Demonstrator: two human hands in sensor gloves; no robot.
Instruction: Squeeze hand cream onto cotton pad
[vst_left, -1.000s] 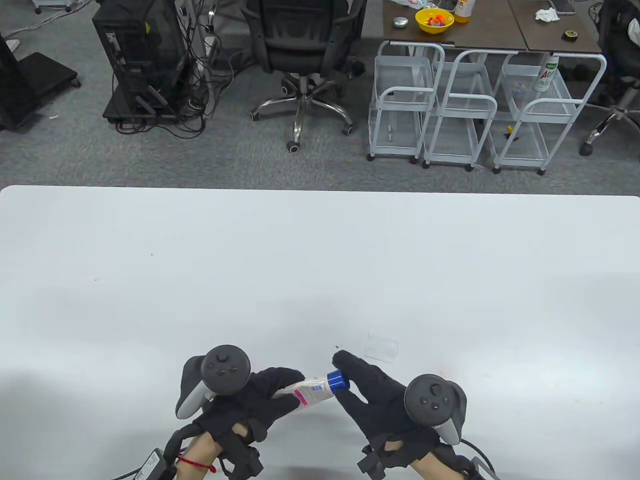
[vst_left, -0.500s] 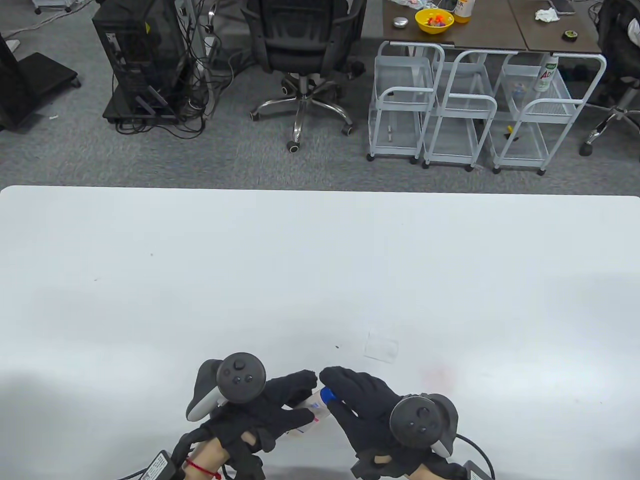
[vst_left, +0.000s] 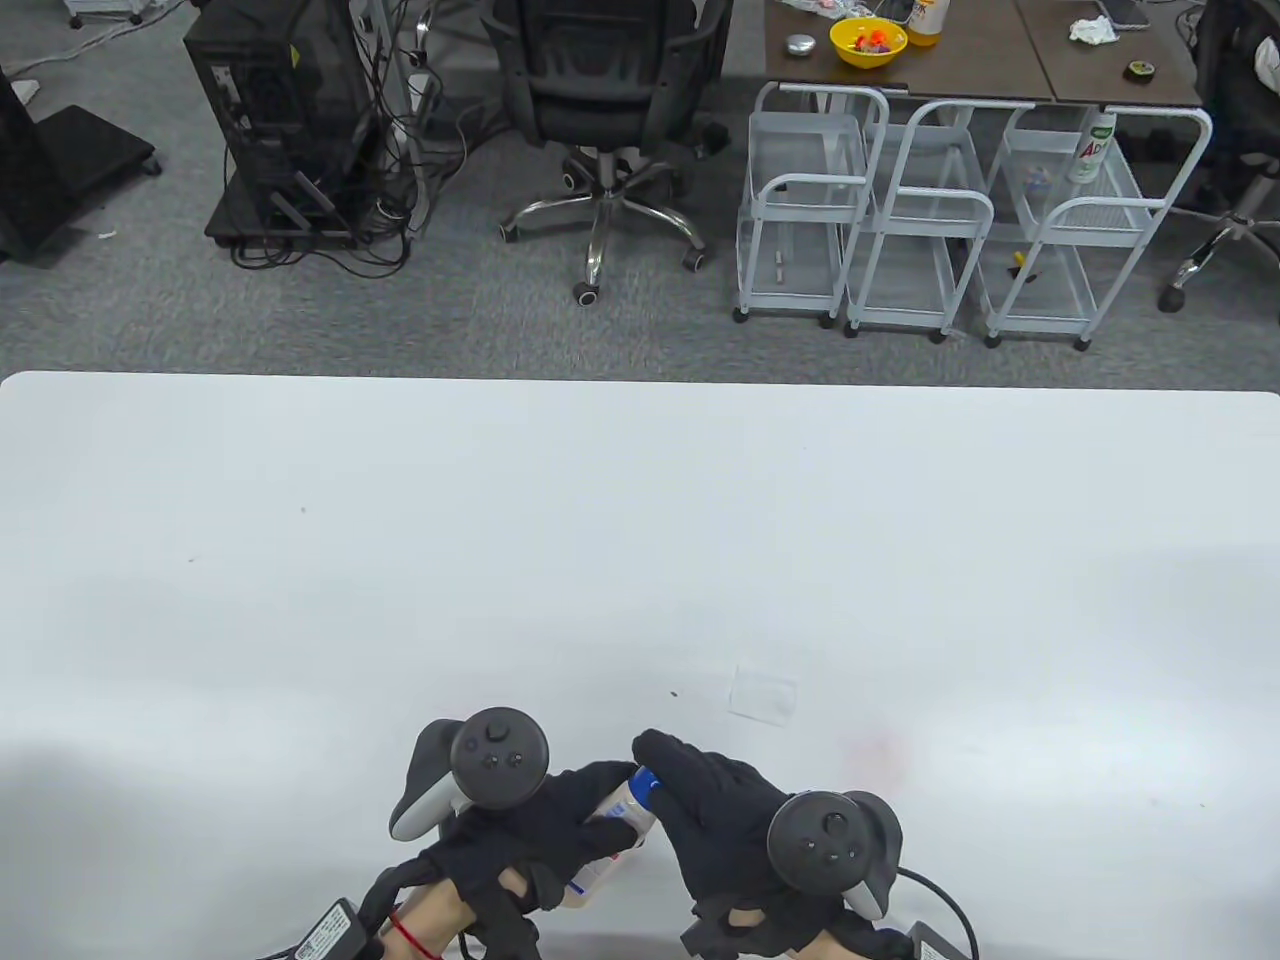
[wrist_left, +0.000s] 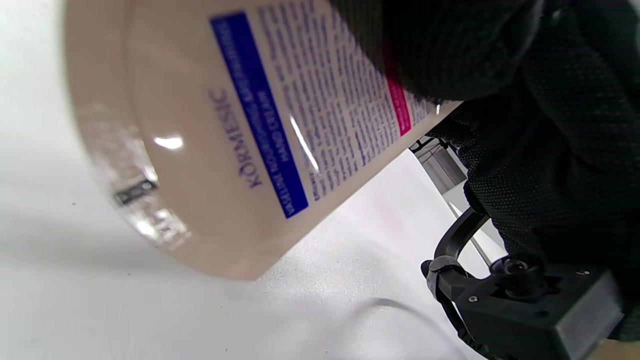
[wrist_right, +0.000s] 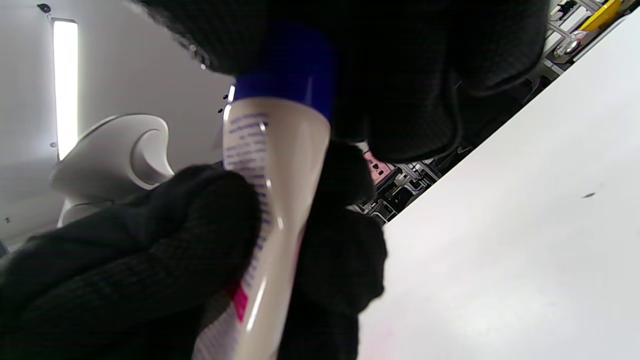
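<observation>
While gripped: beige, blue-capped tube (vst_left: 612, 838)

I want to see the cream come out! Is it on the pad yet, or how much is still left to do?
Not yet. Done: the hand cream tube is off the table, gripped by the left hand. In hand: the right hand holds the blue cap, which is still on. Left: get the cap off and squeeze cream onto the cotton pad, which lies bare nearby.
</observation>
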